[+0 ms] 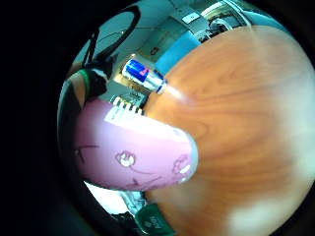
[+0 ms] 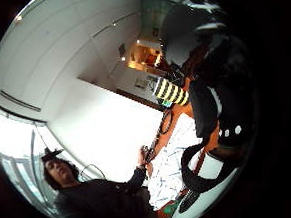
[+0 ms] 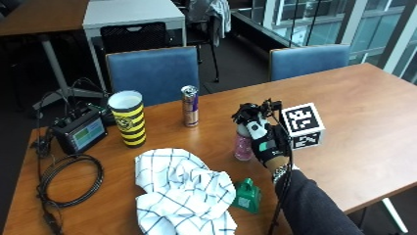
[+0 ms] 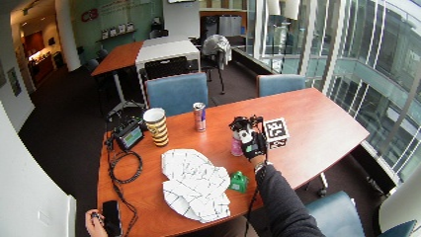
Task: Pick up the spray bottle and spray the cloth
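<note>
Far over on the left we see a small box with a screen [image 3: 81,132] and a coil of black cable [image 3: 68,178] on the wooden table [image 3: 365,98]. Next comes a tall cup with yellow and black stripes [image 3: 129,119]. Below it lies the cloth [image 3: 182,193], white with dark lines, all crumpled. A thin can [image 3: 190,105] stands behind the cloth, near the far edge. A little green thing [image 3: 246,196] sits just beside the cloth.

Then we come to the pink spray bottle [image 3: 244,144]. It stands upright on the table, near the cloth but not touching it. The right hand [image 3: 264,139] in its black glove is wrapped round the bottle, with the fingers curled at the top part. In the little finger side palm view the pink bottle [image 1: 133,152] fills much of the picture, so it is very close to the palm.

We think a few things could go wrong. We cannot see which way the nozzle points, so the spray could miss the cloth and wet the table. The box with the screen is on that side too, and water could hurt it. When the bottle swings over, it could bump the little green thing. The bottle could also slip if the hand holds only the top.
</note>
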